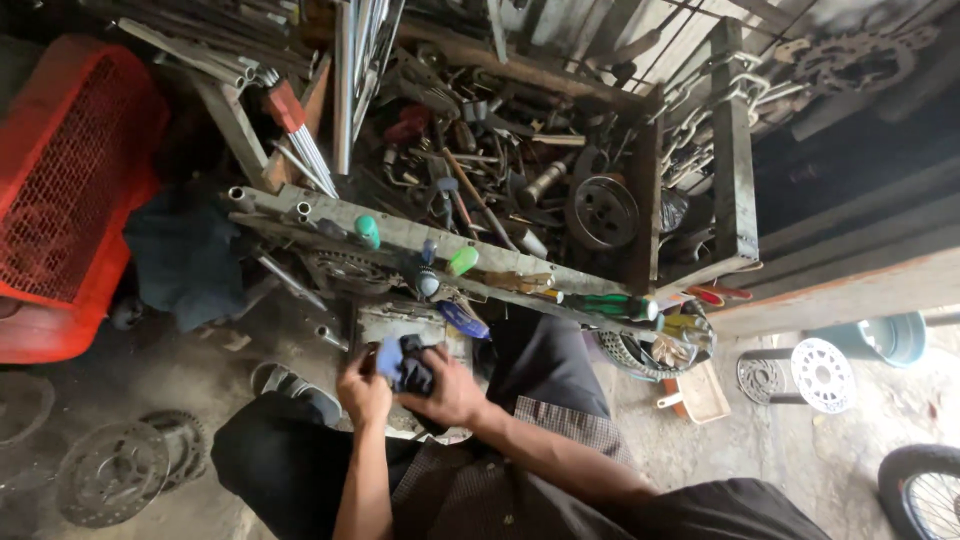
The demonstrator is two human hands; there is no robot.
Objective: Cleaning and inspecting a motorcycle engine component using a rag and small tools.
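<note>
Rag (408, 366), dark with a blue patch, bunched between both hands above the person's lap, just in front of a wooden tool crate (738, 150). Left hand (363, 388): grip closed on the rag's left side. Right hand (452, 392): grip closed over its right side (whether something lies inside the cloth cannot be told). Screwdrivers with green handles (462, 260) stand along the crate's near rail. Sprocket (110, 472) lies on the floor, lower left; red mesh cover (65, 180) at left.
</note>
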